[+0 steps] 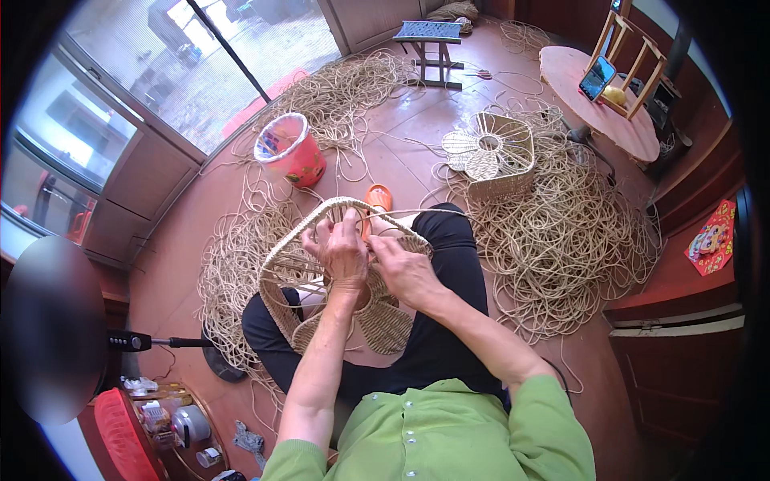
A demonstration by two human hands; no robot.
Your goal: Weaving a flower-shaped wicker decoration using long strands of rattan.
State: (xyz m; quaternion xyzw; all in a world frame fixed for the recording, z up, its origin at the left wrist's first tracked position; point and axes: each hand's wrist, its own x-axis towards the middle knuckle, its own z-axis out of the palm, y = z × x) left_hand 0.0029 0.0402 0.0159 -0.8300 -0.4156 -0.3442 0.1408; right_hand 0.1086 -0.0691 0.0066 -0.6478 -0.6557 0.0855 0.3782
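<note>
On my lap lies a half-woven basket (385, 327) of pale straw cord, with a rounded square rim and petal-shaped panels. Cords span the gaps inside its frame. My left hand (343, 255) reaches inside the rim, its fingers bent around the work near the far side. Beside it, my right hand (407, 271) is closed in a pinch on a cord, close to the left wrist. The hands cover the exact spot where the cord meets the weave. A cord strand (437, 212) runs off the rim toward the right.
Heaps of loose cord (561, 248) lie right, left and far. A finished-looking flower-patterned basket (513, 156) sits on the right heap. A red bucket (301, 156), a folding stool (433, 38) and a low wooden table (577, 84) with a phone (597, 78) stand around. An orange slipper (378, 196) shows beyond the rim.
</note>
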